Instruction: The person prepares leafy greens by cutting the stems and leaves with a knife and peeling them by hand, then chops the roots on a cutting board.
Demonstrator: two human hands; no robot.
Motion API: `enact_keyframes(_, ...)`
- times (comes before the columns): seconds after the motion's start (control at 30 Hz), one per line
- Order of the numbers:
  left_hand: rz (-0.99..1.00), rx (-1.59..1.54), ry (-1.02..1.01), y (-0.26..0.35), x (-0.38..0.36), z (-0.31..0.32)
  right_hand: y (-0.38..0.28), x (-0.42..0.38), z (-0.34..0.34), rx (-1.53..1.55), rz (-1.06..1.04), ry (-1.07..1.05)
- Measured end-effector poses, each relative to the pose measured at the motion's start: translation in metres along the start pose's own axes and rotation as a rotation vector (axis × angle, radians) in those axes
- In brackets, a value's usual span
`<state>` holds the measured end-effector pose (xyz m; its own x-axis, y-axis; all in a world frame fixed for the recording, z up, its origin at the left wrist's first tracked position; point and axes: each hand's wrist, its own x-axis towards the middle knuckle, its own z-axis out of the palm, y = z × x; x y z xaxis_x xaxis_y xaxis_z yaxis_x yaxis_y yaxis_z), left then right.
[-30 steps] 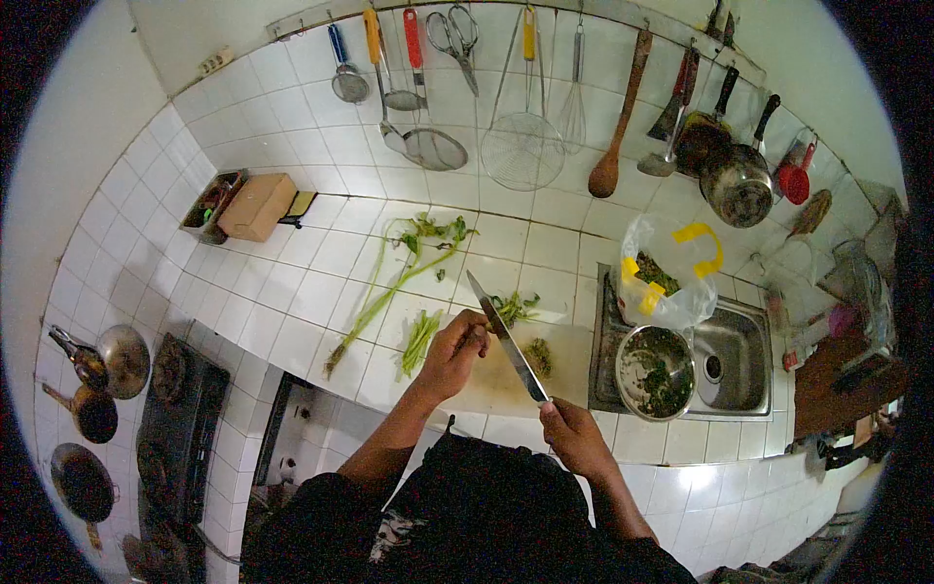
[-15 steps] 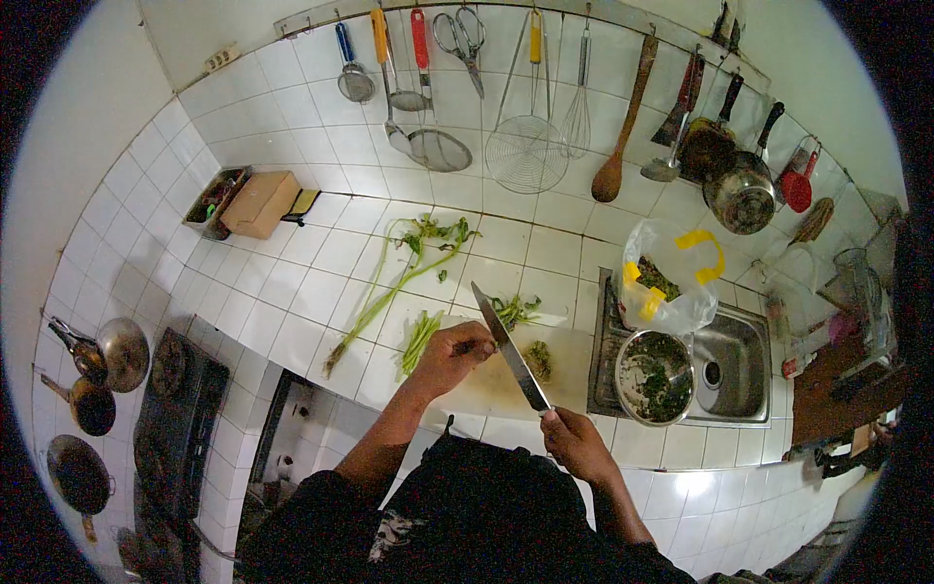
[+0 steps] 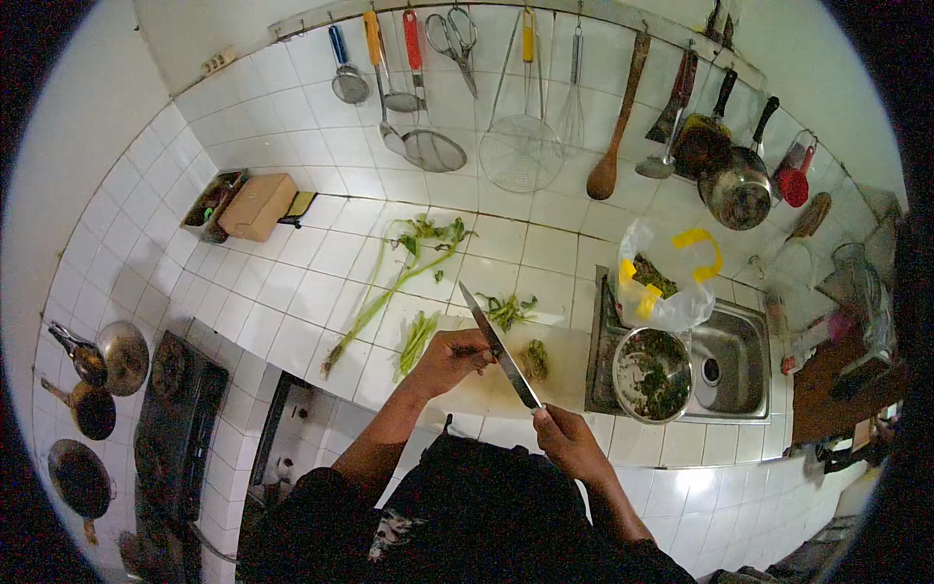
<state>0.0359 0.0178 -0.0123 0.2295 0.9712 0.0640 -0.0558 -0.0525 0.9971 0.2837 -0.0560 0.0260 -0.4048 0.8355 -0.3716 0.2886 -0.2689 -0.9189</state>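
My right hand (image 3: 572,440) grips the handle of a long kitchen knife (image 3: 503,353), its blade slanting up and left over the pale cutting board (image 3: 574,375). My left hand (image 3: 448,364) is closed, its fingertips right beside the blade; what they pinch, if anything, I cannot tell. A small heap of chopped greens (image 3: 534,359) lies on the board just right of the blade. Loose leaves (image 3: 509,310) rest at the board's far edge. Left of the board is a bunch of cut green stalks (image 3: 418,341). Farther back lie long leafy stalks (image 3: 394,290) with a root end.
To the right, a steel bowl (image 3: 654,378) with chopped greens stands at the sink (image 3: 749,341). Behind it is a plastic bag (image 3: 681,302) with yellow handles. Utensils and pans hang along the tiled wall, including a wooden spoon (image 3: 603,177). A stove (image 3: 175,428) is at left.
The knife has shifted slightly left and its blade lies closer to my left hand's fingertips. My right hand has moved a little left with it. The greens look unchanged.
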Motion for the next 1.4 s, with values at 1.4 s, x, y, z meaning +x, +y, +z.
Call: enact_keyframes(1.4, -0.047, -0.223, -0.028, -0.002, 0.002, -0.012, -0.015, 0.014, 0.013, 0.038, 0.021, 0.002)
